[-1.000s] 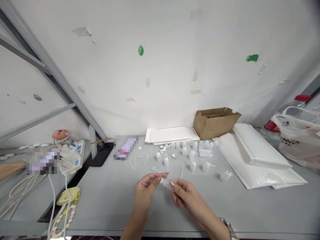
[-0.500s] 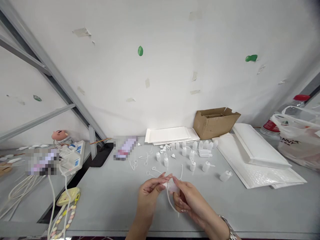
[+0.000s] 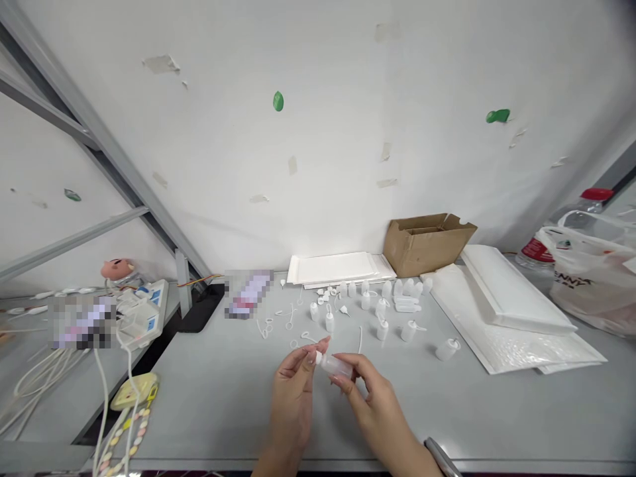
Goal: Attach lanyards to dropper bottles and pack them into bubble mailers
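Observation:
A small translucent bottle [image 3: 338, 366] lies tilted between my two hands above the grey table. My right hand [image 3: 365, 387] grips its body between thumb and fingers. The fingertips of my left hand [image 3: 298, 371] pinch the white cap [image 3: 318, 358] at its neck. Just beyond my hands stand several similar bottles, among them a capped one [image 3: 330, 322] and one leaning at the right [image 3: 448, 349]. Loose white ring-ended straps [image 3: 289, 322] and small caps [image 3: 325, 293] are scattered to the left of the bottles. A thin white tube [image 3: 360, 339] rests behind my right hand.
An open cardboard box [image 3: 430, 245] and flat white packets [image 3: 332, 268] are against the wall. Padded envelopes [image 3: 521, 331] and a plastic bag [image 3: 591, 285] occupy the right. At left are a blurred-out phone-like object [image 3: 251, 293], a power strip [image 3: 149, 318] and cables [image 3: 102, 397].
The bottle has come further into view, its cap shifted left with my left fingertips. My right hand has changed its grip on the body. The curved white strand hanging below the hands no longer shows.

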The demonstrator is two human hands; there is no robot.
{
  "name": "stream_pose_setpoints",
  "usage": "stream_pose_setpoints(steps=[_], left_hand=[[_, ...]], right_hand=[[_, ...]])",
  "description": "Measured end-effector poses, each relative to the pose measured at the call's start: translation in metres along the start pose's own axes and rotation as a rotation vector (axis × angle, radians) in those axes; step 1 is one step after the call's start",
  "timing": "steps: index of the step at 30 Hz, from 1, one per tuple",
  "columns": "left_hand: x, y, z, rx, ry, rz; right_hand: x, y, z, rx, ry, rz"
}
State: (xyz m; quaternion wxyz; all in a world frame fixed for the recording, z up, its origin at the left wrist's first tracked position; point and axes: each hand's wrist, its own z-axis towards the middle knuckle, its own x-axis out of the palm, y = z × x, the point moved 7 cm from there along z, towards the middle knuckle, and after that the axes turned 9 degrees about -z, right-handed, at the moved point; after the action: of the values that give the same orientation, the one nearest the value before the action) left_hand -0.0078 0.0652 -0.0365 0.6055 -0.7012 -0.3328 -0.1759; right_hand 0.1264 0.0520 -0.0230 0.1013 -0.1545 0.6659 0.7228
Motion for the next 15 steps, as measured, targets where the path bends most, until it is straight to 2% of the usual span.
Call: stream_pose_setpoints(steps=[5, 9, 12, 15], left_hand=[[0.001, -0.001, -0.002, 0.015, -0.031, -0.011], [0.002, -0.001, -0.002, 0.022, -0.016, -0.02], [0.004, 0.001, 0.0, 0.022, 0.016, -0.03], [0.007, 0.002, 0.001, -0.005, 0.076, -0.049]], right_hand=[[-0.002, 0.004, -0.006, -0.109, -0.114, -0.051], [-0.004, 0.003, -0.006, -0.085, -0.139, 0.006], [-0.003, -0.002, -0.001, 0.017, -0.081, 0.139], [0.005, -0.006, 0.005, 0.138, 0.069, 0.386]])
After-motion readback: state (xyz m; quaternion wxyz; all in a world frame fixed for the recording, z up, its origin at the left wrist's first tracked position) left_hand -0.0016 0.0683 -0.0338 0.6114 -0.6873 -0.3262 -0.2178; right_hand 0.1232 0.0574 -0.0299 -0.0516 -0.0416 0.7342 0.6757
